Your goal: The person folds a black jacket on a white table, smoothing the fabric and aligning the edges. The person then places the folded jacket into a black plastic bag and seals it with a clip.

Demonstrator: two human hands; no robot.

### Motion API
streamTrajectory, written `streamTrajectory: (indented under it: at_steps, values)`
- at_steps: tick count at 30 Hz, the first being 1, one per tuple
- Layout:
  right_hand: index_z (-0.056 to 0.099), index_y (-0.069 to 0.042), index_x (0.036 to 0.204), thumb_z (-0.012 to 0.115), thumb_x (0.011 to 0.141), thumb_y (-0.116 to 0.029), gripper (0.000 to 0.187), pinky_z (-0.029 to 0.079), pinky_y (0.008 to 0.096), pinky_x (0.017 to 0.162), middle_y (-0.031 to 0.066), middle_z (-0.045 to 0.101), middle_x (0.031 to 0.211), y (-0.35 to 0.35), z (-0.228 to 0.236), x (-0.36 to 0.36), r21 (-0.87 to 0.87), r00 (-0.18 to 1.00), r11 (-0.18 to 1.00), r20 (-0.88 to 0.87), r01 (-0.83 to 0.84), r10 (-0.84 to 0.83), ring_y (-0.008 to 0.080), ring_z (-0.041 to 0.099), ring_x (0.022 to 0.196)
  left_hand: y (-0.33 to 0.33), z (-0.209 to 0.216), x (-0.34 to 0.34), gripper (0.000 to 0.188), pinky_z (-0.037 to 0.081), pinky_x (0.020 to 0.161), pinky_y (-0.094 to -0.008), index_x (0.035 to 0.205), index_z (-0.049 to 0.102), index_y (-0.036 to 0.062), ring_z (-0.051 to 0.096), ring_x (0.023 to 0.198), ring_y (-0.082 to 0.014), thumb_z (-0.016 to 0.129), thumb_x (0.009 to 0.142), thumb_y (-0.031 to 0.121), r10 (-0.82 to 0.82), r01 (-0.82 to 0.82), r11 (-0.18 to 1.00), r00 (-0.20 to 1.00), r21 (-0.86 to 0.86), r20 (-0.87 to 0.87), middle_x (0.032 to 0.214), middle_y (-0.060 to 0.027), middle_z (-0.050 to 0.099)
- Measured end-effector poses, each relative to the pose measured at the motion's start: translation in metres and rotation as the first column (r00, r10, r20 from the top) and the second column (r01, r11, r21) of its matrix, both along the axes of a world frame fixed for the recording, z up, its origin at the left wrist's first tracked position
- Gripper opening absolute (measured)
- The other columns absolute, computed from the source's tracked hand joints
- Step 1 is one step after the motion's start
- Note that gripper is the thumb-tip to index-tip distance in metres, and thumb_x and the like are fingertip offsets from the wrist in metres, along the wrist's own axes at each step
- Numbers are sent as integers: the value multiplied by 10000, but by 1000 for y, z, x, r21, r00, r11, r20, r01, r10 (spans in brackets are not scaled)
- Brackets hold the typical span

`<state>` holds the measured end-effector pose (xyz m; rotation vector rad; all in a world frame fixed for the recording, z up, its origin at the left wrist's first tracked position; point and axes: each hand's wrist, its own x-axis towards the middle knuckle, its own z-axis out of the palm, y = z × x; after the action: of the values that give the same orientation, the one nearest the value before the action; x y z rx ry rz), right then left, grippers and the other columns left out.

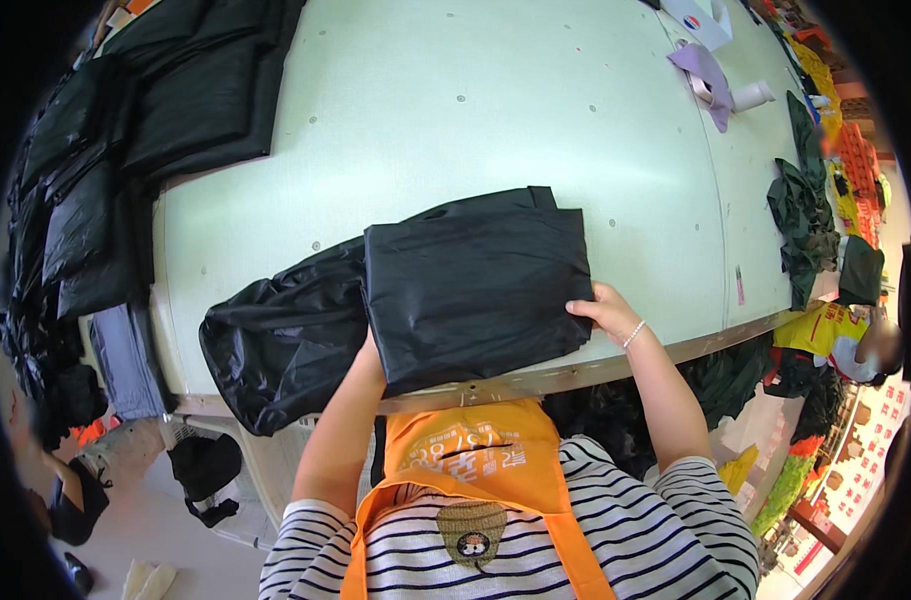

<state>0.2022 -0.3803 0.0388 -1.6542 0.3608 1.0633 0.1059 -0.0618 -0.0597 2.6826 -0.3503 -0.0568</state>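
Observation:
A folded black garment (475, 290) of thin, shiny cloth lies near the front edge of the table. Its top layer is a fairly flat rectangle, while a loose, wrinkled part (285, 340) spreads out to the left and hangs slightly over the edge. My right hand (605, 312) pinches the garment's right edge, thumb on top and the other fingers underneath. At the near left side of the rectangle, my left hand (371, 355) goes in under the cloth. Only its wrist side shows; the fingers are hidden.
Piles of folded black garments (190, 100) cover the table's left end, with grey cloth (130, 360) below. A lavender cloth (710, 82), a white roll (752, 96) and a white box (700, 20) are at the far right. Dark green cloth (803, 215) hangs at the right edge.

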Motion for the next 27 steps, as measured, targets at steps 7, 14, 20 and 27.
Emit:
streamTrajectory:
  at_steps: [7, 14, 20, 27]
  values:
    - [415, 9, 1334, 587, 820, -107, 554, 344, 415, 1032, 217, 385, 1376, 18, 12, -2, -556, 506, 817, 666, -153, 548, 324, 399, 1266, 26, 59, -30, 573, 109, 1126, -484, 1410, 352, 77, 223, 1386, -294, 461, 900, 314, 310, -344, 895, 937, 284, 159, 1469, -147, 311]
    - [377, -261, 1408, 537, 852, -503, 627, 124, 599, 1080, 126, 220, 1506, 92, 4, -9, -739, -175, 579, 656, -346, 734, 392, 168, 1379, 124, 47, -78, 593, 89, 1100, -559, 1428, 338, 147, 217, 1395, -274, 439, 924, 442, 779, -801, 484, 577, 352, 244, 1499, -52, 289]
    - [369, -289, 1410, 516, 835, -562, 653, 100, 605, 1077, 115, 199, 1514, 109, -29, -20, -818, -281, 485, 566, -309, 775, 394, 143, 1383, 150, 19, -97, 583, 171, 1079, -580, 1326, 481, 135, 296, 1354, -272, 549, 864, 484, 895, -882, 432, 445, 191, 29, 1426, -66, 401]
    - [366, -280, 1414, 505, 842, -561, 652, 91, 602, 1077, 113, 200, 1517, 107, -35, -19, -795, -290, 529, 602, -296, 744, 392, 148, 1385, 110, -14, -201, 759, 335, 1023, -435, 1233, 464, -100, 437, 1213, -395, 772, 729, 376, 756, -766, -569, -630, -299, 178, 1286, -271, 463]
